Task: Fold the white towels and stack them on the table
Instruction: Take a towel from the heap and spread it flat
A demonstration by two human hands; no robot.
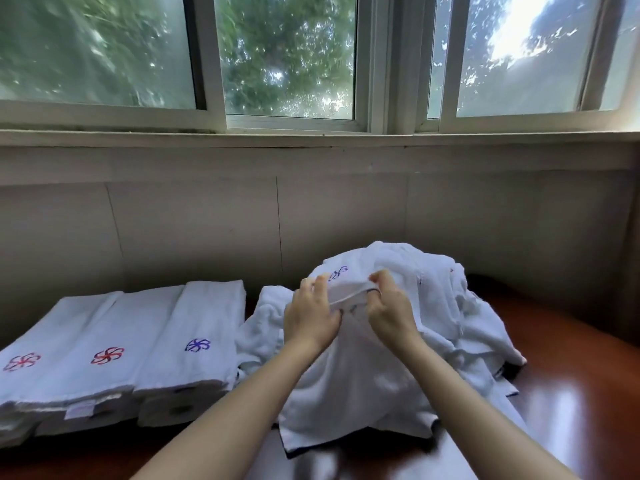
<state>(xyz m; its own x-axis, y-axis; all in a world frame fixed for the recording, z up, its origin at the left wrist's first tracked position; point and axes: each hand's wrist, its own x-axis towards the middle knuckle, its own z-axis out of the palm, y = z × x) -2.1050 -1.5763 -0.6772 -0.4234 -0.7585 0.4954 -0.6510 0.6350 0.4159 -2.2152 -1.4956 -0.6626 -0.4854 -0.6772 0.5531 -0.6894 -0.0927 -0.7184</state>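
My forearms (242, 410) reach over the table (571, 403) to the towel (353, 382), draped off the heap (436, 292) toward me. My left hand (311, 315) and right hand (391, 308) both pinch its top hem, close together, the hem running left-right. The 3 folded stacks (104, 362) lie left, nearer my left hand; the towel's far corners are buried in folds.

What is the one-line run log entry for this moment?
left hand: grips towel edge | right hand: grips same edge | folded towels: stacked left on table
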